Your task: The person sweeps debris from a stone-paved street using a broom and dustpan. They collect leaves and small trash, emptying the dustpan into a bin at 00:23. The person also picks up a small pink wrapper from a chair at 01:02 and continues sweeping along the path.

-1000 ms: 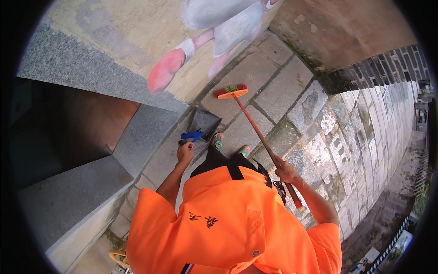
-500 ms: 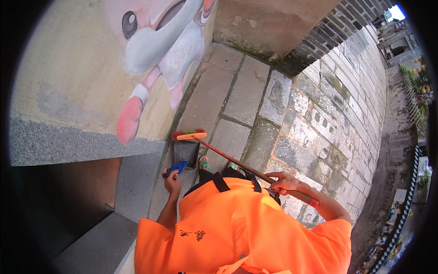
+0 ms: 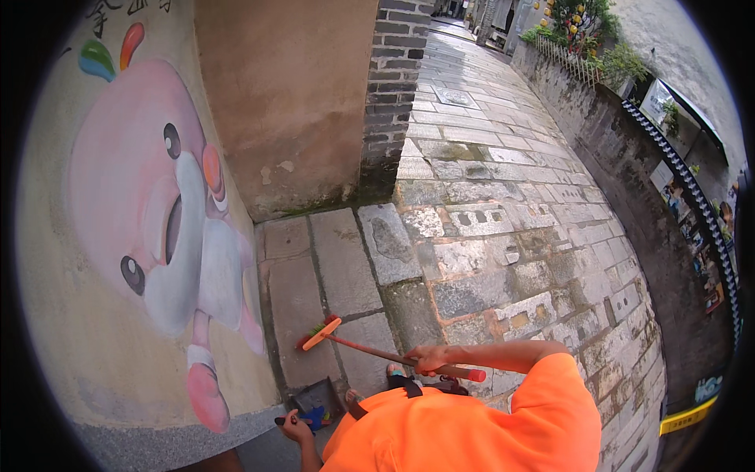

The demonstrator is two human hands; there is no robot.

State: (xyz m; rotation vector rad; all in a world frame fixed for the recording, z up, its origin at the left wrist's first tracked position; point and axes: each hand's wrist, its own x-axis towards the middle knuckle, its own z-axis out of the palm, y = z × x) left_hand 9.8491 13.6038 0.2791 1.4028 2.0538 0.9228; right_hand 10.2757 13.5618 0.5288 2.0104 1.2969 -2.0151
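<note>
A broom (image 3: pixel 377 347) with a reddish handle slants across the paving, and my right hand (image 3: pixel 429 359) is closed round its upper part. Its orange head (image 3: pixel 322 333), with red and green bristles, rests on the stone slabs near the painted wall. Lower down, close by my feet, is a dark dustpan (image 3: pixel 321 395). My left hand (image 3: pixel 296 429) is closed round the dustpan's dark handle, whose end sticks out past the fingers. Something blue (image 3: pixel 317 418), perhaps cloth, hangs at the handle beside that hand. What lies inside the pan is too small to tell.
On the left stands a wall with a painted pink figure (image 3: pixel 141 181). A brown wall (image 3: pixel 287 102) ending in a grey brick corner (image 3: pixel 392 94) juts out ahead. Worn stone paving (image 3: pixel 503 228) runs on to the right, bordered by a low dark wall (image 3: pixel 582 149).
The view has swung up and to the right. The broom head has moved off the dustpan's edge onto the slabs beyond it. Both hands keep their hold.
</note>
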